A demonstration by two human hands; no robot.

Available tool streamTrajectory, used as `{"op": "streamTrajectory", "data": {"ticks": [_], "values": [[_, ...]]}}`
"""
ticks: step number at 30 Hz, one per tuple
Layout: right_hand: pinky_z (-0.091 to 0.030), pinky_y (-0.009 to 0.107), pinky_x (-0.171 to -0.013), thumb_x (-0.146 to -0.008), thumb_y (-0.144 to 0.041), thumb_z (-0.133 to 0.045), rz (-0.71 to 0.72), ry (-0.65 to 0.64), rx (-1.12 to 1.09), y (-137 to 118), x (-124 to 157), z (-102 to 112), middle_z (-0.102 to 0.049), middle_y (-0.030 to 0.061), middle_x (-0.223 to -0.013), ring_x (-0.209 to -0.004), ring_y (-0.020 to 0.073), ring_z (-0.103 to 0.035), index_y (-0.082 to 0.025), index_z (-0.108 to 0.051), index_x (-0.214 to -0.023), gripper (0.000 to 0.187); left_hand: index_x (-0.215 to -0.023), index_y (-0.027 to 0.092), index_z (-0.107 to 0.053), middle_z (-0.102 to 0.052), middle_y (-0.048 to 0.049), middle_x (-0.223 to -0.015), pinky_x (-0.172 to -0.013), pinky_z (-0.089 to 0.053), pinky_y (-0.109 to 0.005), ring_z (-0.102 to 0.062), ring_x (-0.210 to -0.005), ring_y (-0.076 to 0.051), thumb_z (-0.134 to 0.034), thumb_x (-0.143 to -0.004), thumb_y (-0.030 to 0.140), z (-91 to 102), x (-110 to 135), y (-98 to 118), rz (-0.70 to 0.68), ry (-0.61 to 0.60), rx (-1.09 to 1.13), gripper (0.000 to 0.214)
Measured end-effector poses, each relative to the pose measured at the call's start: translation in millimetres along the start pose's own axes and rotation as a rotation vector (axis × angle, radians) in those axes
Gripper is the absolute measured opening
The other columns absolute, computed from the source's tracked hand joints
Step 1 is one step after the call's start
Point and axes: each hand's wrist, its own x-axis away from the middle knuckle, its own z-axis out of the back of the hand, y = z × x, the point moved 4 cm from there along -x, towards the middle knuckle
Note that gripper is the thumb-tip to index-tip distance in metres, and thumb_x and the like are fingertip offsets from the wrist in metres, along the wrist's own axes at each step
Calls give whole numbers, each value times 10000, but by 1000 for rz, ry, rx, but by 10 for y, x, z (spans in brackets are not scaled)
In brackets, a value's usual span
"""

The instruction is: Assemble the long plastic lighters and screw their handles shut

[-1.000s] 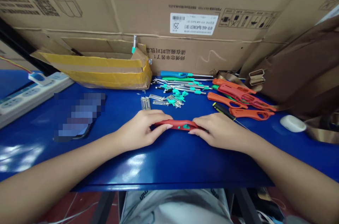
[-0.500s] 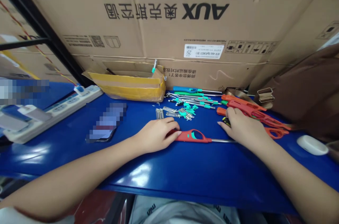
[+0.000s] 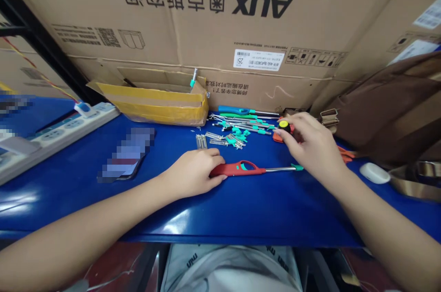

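Observation:
My left hand [image 3: 195,172] is closed around the handle end of a red long-necked lighter [image 3: 237,169], which lies on the blue table [image 3: 220,214]. Its metal tube points right and ends in a green tip. In the fingers of my right hand [image 3: 312,142] is a black-and-yellow tool handle [image 3: 283,125], its round yellow end facing me; the rest of it is hidden. Behind my right hand, red-orange lighter casings [image 3: 345,154] are partly covered. Metal lighter tubes with green parts [image 3: 255,125] and small metal-and-green pieces [image 3: 236,140] lie between the hands, farther back.
An open cardboard box with yellow tape [image 3: 155,105] stands at the back left, against a large carton [image 3: 193,43]. A phone [image 3: 129,154] and a white power strip [image 3: 58,133] lie left. At right are a white rounded object [image 3: 375,173] and a brown bag [image 3: 382,103].
My right hand has lifted off the red casings with the black-and-yellow tool handle in its fingers. The lighter's green tip now shows. My left hand keeps its grip; the view has shifted.

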Motion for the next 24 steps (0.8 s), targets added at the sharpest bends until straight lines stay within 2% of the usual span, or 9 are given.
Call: {"op": "streamTrajectory", "data": {"ticks": [2,4,7,9,11,14,17,21,24], "values": [[-521,331,-644,-971,-363,-625,0,56,-119,-104,-45,25,-693,90,-991,-754,207,-661,-203,-639,-1006,164,-1070,166,-719,-678,-69,-1015,-767,-528,-354,-687,-893,-249,-657,-929,316,-4,1,-9,2,-4,47,215],[-527,313,-588,-965,-376,-631,-101,44,-286,-174,-102,-15,-687,54,-903,-651,175,-661,-219,-620,-977,158,-1063,151,-724,-675,-80,-1005,-799,-533,-366,-684,-901,-255,-673,-923,303,-18,-6,-25,7,1,97,213],[-552,278,-519,-950,-433,-644,-279,-33,-677,-280,-218,-175,-671,6,-829,-567,150,-683,-238,-590,-988,205,-1032,130,-728,-667,-93,-990,-799,-533,-369,-677,-880,-253,-684,-917,295,-47,-19,-45,31,25,135,206],[-584,271,-529,-916,-477,-680,-320,-45,-908,-371,-323,-301,-674,5,-880,-587,141,-697,-243,-583,-986,263,-1015,122,-730,-665,-97,-978,-791,-532,-358,-672,-875,-248,-701,-899,277,-62,-21,-45,42,42,152,195],[-600,270,-527,-847,-503,-749,-334,-74,-1044,-460,-431,-448,-659,-11,-854,-570,130,-682,-241,-589,-968,330,-985,124,-734,-664,-90,-952,-770,-529,-332,-667,-857,-234,-723,-873,247,-73,-17,-36,43,55,173,167],[-622,279,-536,-753,-504,-820,-396,-148,-1118,-559,-544,-696,-648,-19,-805,-615,143,-687,-229,-626,-981,407,-955,126,-733,-665,-79,-928,-714,-517,-291,-657,-802,-204,-728,-837,194,-77,-9,-25,28,73,196,136],[-646,306,-574,-752,-499,-806,-428,-199,-1142,-635,-595,-907,-659,-8,-787,-671,165,-708,-215,-640,-973,397,-961,132,-730,-678,-78,-931,-733,-513,-287,-662,-819,-205,-698,-840,172,-74,-9,-19,-15,90,201,131],[-644,311,-588,-763,-488,-795,-410,-227,-1119,-695,-618,-1087,-669,1,-755,-703,182,-721,-205,-643,-931,362,-902,147,-722,-695,-59,-892,-697,-499,-267,-668,-774,-188,-693,-849,179,-81,-20,-14,-71,93,210,69],[-633,296,-583,-763,-472,-796,-399,-242,-1090,-703,-618,-1170,-666,-1,-749,-689,174,-715,-200,-647,-936,354,-935,152,-731,-715,-55,-905,-705,-498,-255,-688,-802,-183,-665,-871,148,-86,-23,1,-89,101,211,92]]}}
